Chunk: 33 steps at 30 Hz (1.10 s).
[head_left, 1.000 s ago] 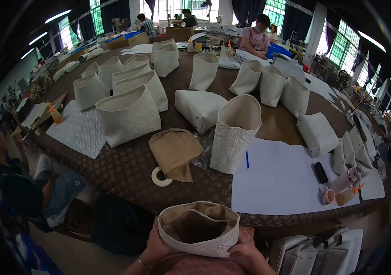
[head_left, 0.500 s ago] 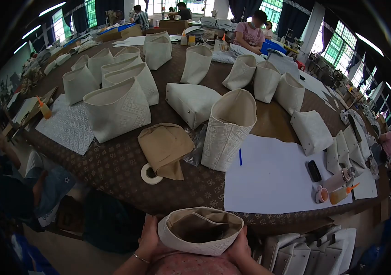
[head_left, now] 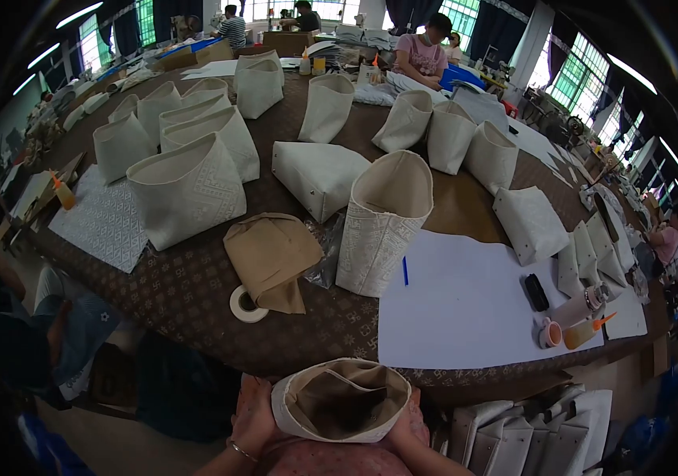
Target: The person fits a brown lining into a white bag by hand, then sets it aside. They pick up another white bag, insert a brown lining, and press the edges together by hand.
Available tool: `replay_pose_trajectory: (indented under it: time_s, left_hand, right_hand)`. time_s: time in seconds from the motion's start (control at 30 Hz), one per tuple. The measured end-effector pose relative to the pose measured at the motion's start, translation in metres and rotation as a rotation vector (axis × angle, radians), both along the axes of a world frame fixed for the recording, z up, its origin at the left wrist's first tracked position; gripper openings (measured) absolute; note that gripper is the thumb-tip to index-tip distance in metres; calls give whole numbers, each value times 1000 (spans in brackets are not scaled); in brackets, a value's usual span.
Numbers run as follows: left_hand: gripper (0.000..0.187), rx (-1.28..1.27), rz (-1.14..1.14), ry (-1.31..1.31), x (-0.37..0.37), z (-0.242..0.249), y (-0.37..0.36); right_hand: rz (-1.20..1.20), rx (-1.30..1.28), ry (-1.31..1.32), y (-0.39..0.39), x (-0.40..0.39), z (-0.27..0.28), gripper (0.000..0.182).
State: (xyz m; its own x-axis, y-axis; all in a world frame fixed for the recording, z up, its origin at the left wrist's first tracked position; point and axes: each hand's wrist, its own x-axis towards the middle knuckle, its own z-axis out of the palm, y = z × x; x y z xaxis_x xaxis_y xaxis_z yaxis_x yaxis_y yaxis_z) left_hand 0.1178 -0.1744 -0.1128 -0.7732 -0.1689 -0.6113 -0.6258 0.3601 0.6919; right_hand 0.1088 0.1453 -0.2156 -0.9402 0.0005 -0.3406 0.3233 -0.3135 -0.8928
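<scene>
A white embossed bag body (head_left: 331, 424) is held close to my body, its beige-lined mouth facing up and showing an inner pocket edge. My left hand (head_left: 253, 416) grips its left side, a bracelet at the wrist. At its right side is my right hand (head_left: 409, 424), its fingers partly hidden by the bag. Beyond the bag, on the patterned brown table (head_left: 172, 317), lie a roll of tape (head_left: 247, 305) and a folded brown cloth (head_left: 271, 262). A tall white bag (head_left: 383, 230) stands open behind them.
Several more white bags (head_left: 188, 194) stand across the table. White paper (head_left: 466, 309) lies at the right, with a black case (head_left: 536, 293), a pink bottle (head_left: 577, 308) and a glue bottle (head_left: 585, 332). Flat bags (head_left: 514, 432) are stacked below right. A person (head_left: 421, 55) sits across.
The bag in my hands has tipped so that its mouth looks wider and more of the lining shows. The table scene has shifted slightly left in view. The person across has moved their head.
</scene>
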Motion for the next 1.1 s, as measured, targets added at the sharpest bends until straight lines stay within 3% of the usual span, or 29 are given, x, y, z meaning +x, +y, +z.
replay_pose_trajectory:
  time_s: [0.03,0.1,0.13,0.23,0.27,0.33,0.37,0.4,0.43,0.47,0.5,0.6,0.67,0.73,0.77,0.9,0.97,1.0,1.07,1.1]
  left_hand:
    - [91,2,-9,2,-4,-14,2]
    - [81,790,589,270,-8,-33,7]
    - [81,795,575,264,-6,-35,8]
    - [49,641,385,458,-4,-35,2]
    - [42,599,309,521,-7,-35,-1]
    - [38,424,161,621,-7,-34,-12]
    - [37,289,90,667,-6,-28,-24]
    - [36,244,67,625,-1,-7,-34]
    - [36,197,44,588,-3,5,-44]
    - [37,350,175,622,-1,-28,-72]
    - [39,500,317,644,-2,-37,-81]
    - [39,570,282,629,-13,-70,-81]
    - [38,614,281,627,-18,-71,-76]
    - [38,654,278,621,-21,-72,-73]
    - [38,675,272,619,-25,-72,-71]
    - [38,757,251,603,-39,-69,-63]
    - [38,799,255,590,-40,-69,-58]
    - [39,818,258,586,-41,-68,-56]
    - [39,852,270,581,-40,-66,-53]
    - [39,867,277,579,-39,-64,-53]
  right_hand:
    - [46,449,148,7,-1,-23,37]
    - [4,531,126,14,0,-64,35]
    - [-31,609,101,15,2,-70,32]
    - [-46,506,29,18,3,-74,28]
    - [-84,516,24,23,9,-16,28]
    - [20,790,42,-5,-2,115,28]
    - [-14,741,-136,12,-2,79,34]
    - [-63,749,-155,24,-2,73,34]
    - [-107,432,-147,35,-4,72,38]
    - [-145,116,-120,45,-4,76,41]
    - [-272,-22,-145,50,-4,80,35]
    - [-370,-136,-74,55,-5,41,31]
    - [-273,227,9,31,11,-59,29]
    - [-74,942,442,-27,25,10,38]
    - [-7,639,278,-33,19,59,44]
    - [66,658,61,-11,10,58,45]
    - [230,952,-22,9,0,85,43]
    - [227,953,-26,12,-2,95,43]
    - [-128,346,-435,14,-6,106,45]
    - [-126,346,-437,12,-4,100,45]
